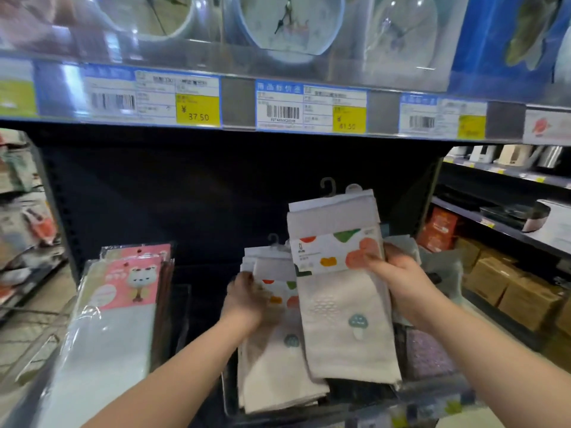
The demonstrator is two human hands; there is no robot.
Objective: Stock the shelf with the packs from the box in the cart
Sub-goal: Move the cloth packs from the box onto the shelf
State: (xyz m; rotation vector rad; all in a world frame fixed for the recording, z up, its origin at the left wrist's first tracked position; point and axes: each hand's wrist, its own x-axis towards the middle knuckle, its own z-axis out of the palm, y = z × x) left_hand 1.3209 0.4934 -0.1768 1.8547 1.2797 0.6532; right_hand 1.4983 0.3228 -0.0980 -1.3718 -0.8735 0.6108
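My right hand grips a pale cloth pack by its right edge; the pack has a mushroom print, a spotted paper band and a plastic hook on top, and is held upright in front of the dark shelf bay. My left hand holds the upper left of a second stack of the same packs, which stands lower in a dark tray on the shelf. The right-hand pack overlaps the stack's right side.
Pink bear-print packs stand upright at the left of the shelf. A purple pack lies at the right. Overhead, a shelf edge with price labels carries wall clocks. Cardboard boxes fill the neighbouring bay at right.
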